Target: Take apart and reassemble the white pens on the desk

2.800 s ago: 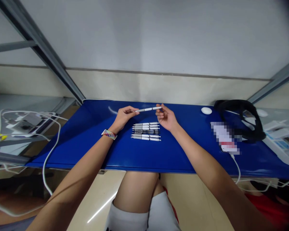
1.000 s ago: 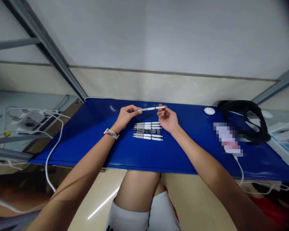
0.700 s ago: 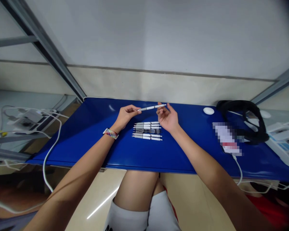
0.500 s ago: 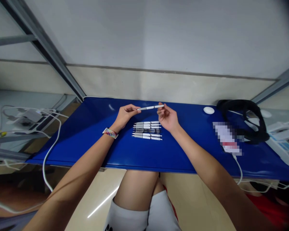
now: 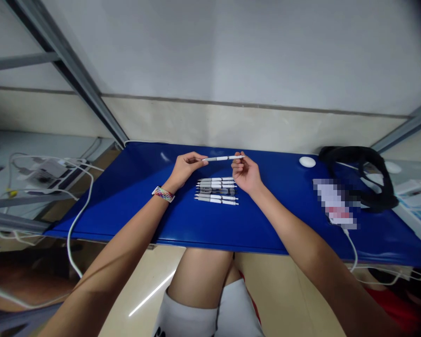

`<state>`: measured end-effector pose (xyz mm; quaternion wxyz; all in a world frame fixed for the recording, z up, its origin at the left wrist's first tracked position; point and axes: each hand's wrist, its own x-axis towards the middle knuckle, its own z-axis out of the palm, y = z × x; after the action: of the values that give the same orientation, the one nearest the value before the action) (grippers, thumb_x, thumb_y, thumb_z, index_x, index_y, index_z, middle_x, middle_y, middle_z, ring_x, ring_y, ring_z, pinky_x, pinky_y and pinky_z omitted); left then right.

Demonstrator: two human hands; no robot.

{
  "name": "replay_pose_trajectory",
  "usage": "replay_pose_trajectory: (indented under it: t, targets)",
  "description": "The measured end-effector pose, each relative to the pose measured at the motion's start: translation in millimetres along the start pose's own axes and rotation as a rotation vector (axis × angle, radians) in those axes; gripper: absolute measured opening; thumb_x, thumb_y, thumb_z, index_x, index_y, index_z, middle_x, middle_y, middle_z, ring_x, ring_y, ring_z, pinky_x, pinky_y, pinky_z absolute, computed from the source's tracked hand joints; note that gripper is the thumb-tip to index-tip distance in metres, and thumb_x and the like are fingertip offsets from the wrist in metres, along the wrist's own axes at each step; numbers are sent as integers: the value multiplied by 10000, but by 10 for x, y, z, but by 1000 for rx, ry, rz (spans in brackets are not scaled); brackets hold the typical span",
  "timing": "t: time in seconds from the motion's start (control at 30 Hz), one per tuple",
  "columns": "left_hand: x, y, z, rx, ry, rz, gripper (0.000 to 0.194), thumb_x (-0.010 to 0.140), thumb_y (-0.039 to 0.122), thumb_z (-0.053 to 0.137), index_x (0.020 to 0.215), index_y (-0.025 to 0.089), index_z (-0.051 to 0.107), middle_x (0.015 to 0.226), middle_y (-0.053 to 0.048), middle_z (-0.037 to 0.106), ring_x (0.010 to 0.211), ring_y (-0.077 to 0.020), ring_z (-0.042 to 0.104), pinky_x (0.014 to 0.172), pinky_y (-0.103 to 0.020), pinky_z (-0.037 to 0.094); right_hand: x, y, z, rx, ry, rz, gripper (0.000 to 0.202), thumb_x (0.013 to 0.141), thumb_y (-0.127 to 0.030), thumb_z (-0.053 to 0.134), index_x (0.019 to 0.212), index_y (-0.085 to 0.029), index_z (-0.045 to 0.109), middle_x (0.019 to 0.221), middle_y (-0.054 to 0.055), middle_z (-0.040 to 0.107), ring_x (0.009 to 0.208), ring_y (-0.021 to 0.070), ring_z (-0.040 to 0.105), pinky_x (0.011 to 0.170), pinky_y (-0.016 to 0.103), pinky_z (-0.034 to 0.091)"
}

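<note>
Between my two hands a white pen [image 5: 221, 158] with a grey grip is held nearly level above the blue tabletop. My left hand [image 5: 186, 169] pinches its tip end between thumb and fingers; a colourful woven band circles that wrist. The clicker end sits in the closed fingers of my right hand [image 5: 246, 174]. Just below, a row of similar pens [image 5: 216, 200] lies side by side, tips to the left. One pen in the middle of the row [image 5: 217, 191] looks darker and see-through.
On the right of the blue tabletop [image 5: 266, 224] are a white oval object [image 5: 307, 162], a black strap-like headset [image 5: 368, 206] and a blurred-out phone-like item [image 5: 337, 203] on a white cable. White cables and adapters [image 5: 45, 171] lie at left, beside a metal frame post [image 5: 91, 93].
The pen has turned slightly, its right end now a little lower and closer to level. Both hands still grip it. The whole view has shifted slightly.
</note>
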<state>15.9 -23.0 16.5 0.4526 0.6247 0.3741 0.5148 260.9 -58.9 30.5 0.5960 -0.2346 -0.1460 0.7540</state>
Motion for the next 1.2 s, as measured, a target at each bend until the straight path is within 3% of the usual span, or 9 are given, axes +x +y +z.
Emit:
replay_pose_trajectory:
  t: [0.1,0.27,0.47,0.63,0.8,0.97,1.1,1.2]
  targets:
    - [-1,-2,5,7,1,-4,307,731,413,952,925,201,843,922,-66,816,834,-201,719,859,-366,558,-10,-8,-4,37,-13,3,238,1045,-356,600,998,-162,728,676,-7,635,559,75,562,492,142,500]
    - [9,-19,0,11,10,-7,313,731,421,947,937,208,846,901,-62,810,839,-207,721,859,-373,564,-6,-16,1,20,4,1,102,1003,-233,657,1032,-175,734,689,-21,647,561,71,573,504,142,518]
    - [8,-17,1,-9,8,-12,309,734,406,948,947,205,849,885,-57,807,828,-199,717,857,-362,556,38,18,-3,62,43,-26,114,1023,-232,650,1053,-166,739,715,-5,701,590,74,641,538,136,571]
    - [6,-12,6,-3,14,-19,335,726,417,948,952,192,846,887,-59,808,832,-198,719,854,-349,558,39,16,-22,58,26,-42,192,1006,-327,693,1098,-171,757,755,19,756,618,103,691,564,171,619]
    - [12,-24,5,-10,23,-11,329,727,412,950,953,196,847,876,-56,805,822,-192,715,842,-346,560,46,37,-14,51,35,-42,97,991,-264,714,993,-179,760,698,-6,726,572,72,662,536,122,579]
    - [6,-18,15,-24,-1,-16,296,739,378,946,952,197,848,878,-51,806,820,-182,714,849,-340,550,50,52,-10,19,87,-73,140,1001,-307,706,976,-184,769,710,0,734,565,70,654,530,131,570]
    - [8,-18,12,-26,-1,-16,283,740,361,947,947,196,848,867,-47,806,816,-177,712,854,-335,545,45,41,-23,-7,61,-96,267,993,-428,711,1034,-173,775,781,32,770,631,100,698,582,176,620]
    - [13,-26,4,-29,2,-11,285,742,364,944,951,197,846,876,-50,808,824,-183,716,860,-343,551,49,43,-26,-41,58,-92,163,953,-339,769,979,-177,769,744,13,750,594,81,673,550,145,592]
